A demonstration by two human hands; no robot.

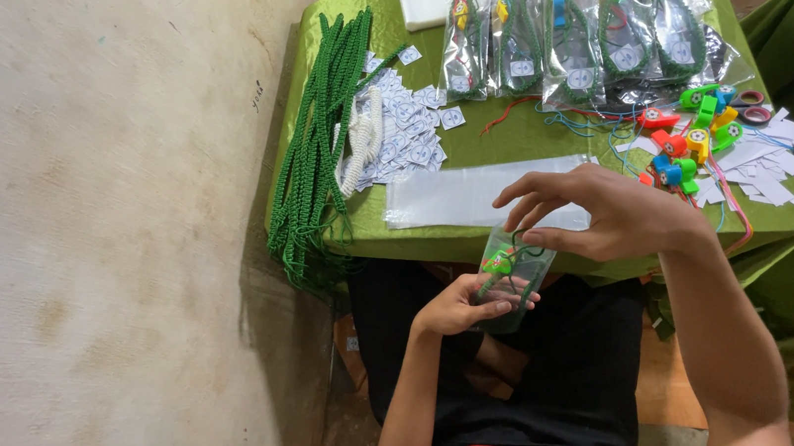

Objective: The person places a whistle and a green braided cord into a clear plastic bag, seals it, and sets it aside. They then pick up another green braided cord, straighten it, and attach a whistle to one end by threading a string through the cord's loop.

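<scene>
Below the table edge, over my lap, my left hand grips a small clear plastic bag holding a green whistle on a green cord. My right hand, at one o'clock, pinches the bag's mouth. Green braided cords hang at ten o'clock on the green-clothed table.

Left hand is gripping a clear bag containing a green whistle below the table's near edge. Right hand is pinching the bag's top. Green cords are hanging over the left edge.
</scene>
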